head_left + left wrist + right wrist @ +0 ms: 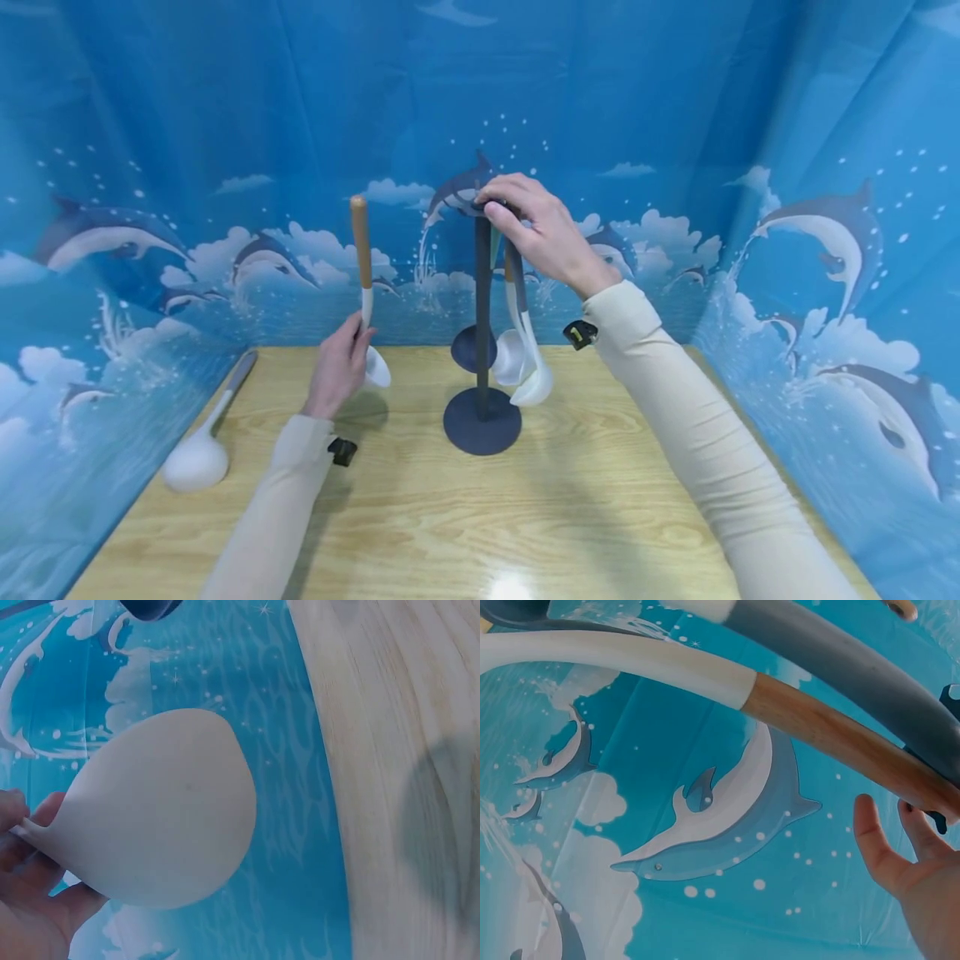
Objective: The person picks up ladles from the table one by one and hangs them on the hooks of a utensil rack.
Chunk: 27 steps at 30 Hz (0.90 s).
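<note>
In the head view my left hand (337,367) grips a white spoon-like utensil with a wooden handle (361,242) by its white neck, handle upward. Its broad white bowl (165,814) fills the middle of the left wrist view. A dark utensil stand (482,333) with a round base stands at the table's centre. My right hand (540,229) holds the top of that stand, thumb on the near side. Several utensils hang from it, among them a white ladle with a grey handle (536,379), a dark ladle (472,348) and a white utensil with a wooden handle (840,742).
Another white ladle with a grey handle (197,460) lies at the left edge of the wooden table (420,517). Blue dolphin-print curtains (637,100) enclose the back and both sides.
</note>
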### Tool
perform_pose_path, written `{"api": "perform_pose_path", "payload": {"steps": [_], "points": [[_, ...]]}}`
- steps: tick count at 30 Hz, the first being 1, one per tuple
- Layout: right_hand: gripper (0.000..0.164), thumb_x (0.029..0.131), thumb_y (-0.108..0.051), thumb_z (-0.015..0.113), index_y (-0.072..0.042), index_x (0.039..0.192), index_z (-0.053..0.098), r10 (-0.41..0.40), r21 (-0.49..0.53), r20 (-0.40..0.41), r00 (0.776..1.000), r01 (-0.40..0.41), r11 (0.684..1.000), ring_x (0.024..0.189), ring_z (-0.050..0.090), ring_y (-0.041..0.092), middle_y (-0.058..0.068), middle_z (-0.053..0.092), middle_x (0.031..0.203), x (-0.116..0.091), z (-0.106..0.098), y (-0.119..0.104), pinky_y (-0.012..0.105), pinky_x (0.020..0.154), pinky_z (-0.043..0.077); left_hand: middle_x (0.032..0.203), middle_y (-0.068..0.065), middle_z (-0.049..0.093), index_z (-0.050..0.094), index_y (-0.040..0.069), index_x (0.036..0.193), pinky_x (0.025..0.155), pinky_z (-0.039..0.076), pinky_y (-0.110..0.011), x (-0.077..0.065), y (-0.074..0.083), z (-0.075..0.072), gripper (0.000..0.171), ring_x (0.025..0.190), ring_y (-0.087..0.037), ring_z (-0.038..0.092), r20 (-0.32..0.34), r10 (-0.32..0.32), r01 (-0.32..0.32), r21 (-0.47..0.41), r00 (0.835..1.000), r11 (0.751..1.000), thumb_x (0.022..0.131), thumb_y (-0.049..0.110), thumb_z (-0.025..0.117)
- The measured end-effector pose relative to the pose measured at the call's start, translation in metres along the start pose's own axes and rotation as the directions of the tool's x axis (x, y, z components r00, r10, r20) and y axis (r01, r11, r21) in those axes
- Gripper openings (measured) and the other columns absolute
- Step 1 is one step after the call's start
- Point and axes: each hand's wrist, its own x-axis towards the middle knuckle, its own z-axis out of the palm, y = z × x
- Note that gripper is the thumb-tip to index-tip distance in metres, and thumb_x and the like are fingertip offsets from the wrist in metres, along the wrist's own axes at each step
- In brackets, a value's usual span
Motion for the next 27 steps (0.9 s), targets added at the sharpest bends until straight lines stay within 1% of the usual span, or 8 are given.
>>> {"api": "perform_pose_path", "payload": {"steps": [3, 5, 9, 11, 15, 18, 24, 27], "points": [[0.032, 0.105, -0.029, 0.046, -0.016, 0.129, 0.062, -0.026, -0.032, -0.01, 1.0, 0.026, 0.999, 0.129, 0.046, 0.018, 0.002, 0.053, 0.14, 0.0, 0.001, 0.001, 0.041, 0.101, 0.043, 0.073, -0.008, 0.05, 0.056, 0.008, 0.109, 0.049, 0.035, -0.032, 0.003, 0.004, 0.002, 0.018, 0.055, -0.021, 0.039, 0.039, 0.012, -0.012, -0.008, 0.999, 1.0, 0.105, 0.023, 0.047], [0.031, 0.105, -0.028, 0.045, -0.015, 0.128, 0.062, -0.038, -0.04, -0.018, 0.999, 0.037, 0.998, 0.133, 0.043, 0.018, 0.004, 0.054, 0.139, 0.0, 0.002, 0.002, 0.042, 0.106, 0.04, 0.079, -0.01, 0.056, 0.056, 0.009, 0.11, 0.051, 0.036, -0.033, 0.004, 0.006, 0.003, 0.018, 0.058, -0.023, 0.044, 0.055, 0.017, -0.016, -0.021, 0.998, 1.0, 0.105, 0.023, 0.046], [0.031, 0.105, -0.026, 0.044, -0.014, 0.127, 0.062, -0.054, -0.041, -0.028, 0.998, 0.053, 0.998, 0.135, 0.042, 0.018, 0.004, 0.055, 0.138, -0.001, 0.002, 0.002, 0.041, 0.11, 0.037, 0.1, -0.015, 0.068, 0.058, 0.009, 0.118, 0.058, 0.042, -0.036, 0.007, 0.009, 0.004, 0.02, 0.077, -0.031, 0.062, 0.053, 0.033, -0.03, -0.057, 0.998, 0.998, 0.105, 0.019, 0.045], [0.03, 0.105, -0.026, 0.044, -0.014, 0.127, 0.062, -0.057, -0.041, -0.03, 0.998, 0.056, 0.998, 0.135, 0.042, 0.017, 0.003, 0.055, 0.138, 0.0, 0.002, 0.003, 0.041, 0.111, 0.036, 0.108, -0.015, 0.069, 0.058, 0.009, 0.122, 0.061, 0.044, -0.039, 0.008, 0.01, 0.004, 0.023, 0.088, -0.032, 0.066, 0.053, 0.038, -0.034, -0.071, 0.998, 0.997, 0.105, 0.018, 0.044], [0.03, 0.105, -0.026, 0.044, -0.015, 0.127, 0.062, -0.059, -0.041, -0.027, 0.998, 0.058, 0.997, 0.137, 0.04, 0.017, 0.002, 0.054, 0.139, 0.0, 0.003, 0.003, 0.04, 0.113, 0.034, 0.112, -0.015, 0.07, 0.058, 0.009, 0.121, 0.073, 0.055, -0.048, 0.009, 0.013, 0.006, 0.023, 0.099, -0.031, 0.068, 0.088, 0.041, -0.034, -0.072, 0.995, 0.997, 0.105, 0.02, 0.044], [0.031, 0.105, -0.026, 0.044, -0.015, 0.128, 0.062, -0.064, -0.044, -0.029, 0.998, 0.062, 0.997, 0.138, 0.04, 0.017, 0.003, 0.054, 0.139, 0.0, 0.004, 0.003, 0.04, 0.114, 0.033, 0.115, -0.016, 0.07, 0.058, 0.009, 0.121, 0.083, 0.056, -0.05, 0.01, 0.016, 0.008, 0.025, 0.105, -0.032, 0.067, 0.12, 0.049, -0.039, -0.084, 0.992, 0.996, 0.106, 0.021, 0.042], [0.031, 0.105, -0.028, 0.044, -0.015, 0.127, 0.062, -0.071, -0.05, -0.034, 0.997, 0.069, 0.996, 0.135, 0.042, 0.018, 0.004, 0.055, 0.137, 0.0, 0.005, 0.002, 0.041, 0.112, 0.035, 0.111, -0.016, 0.069, 0.058, 0.008, 0.123, 0.069, 0.053, -0.044, 0.013, 0.024, 0.012, 0.025, 0.097, -0.031, 0.068, 0.135, 0.076, -0.062, -0.107, 0.988, 0.992, 0.106, 0.02, 0.044], [0.031, 0.105, -0.029, 0.044, -0.015, 0.126, 0.062, -0.071, -0.038, -0.036, 0.997, 0.07, 0.997, 0.132, 0.043, 0.019, 0.003, 0.056, 0.136, 0.0, 0.005, 0.001, 0.042, 0.108, 0.037, 0.111, -0.015, 0.069, 0.058, 0.01, 0.122, 0.072, 0.054, -0.045, 0.015, 0.029, 0.013, 0.024, 0.098, -0.032, 0.067, 0.152, 0.08, -0.063, -0.116, 0.985, 0.991, 0.105, 0.019, 0.044]]}}
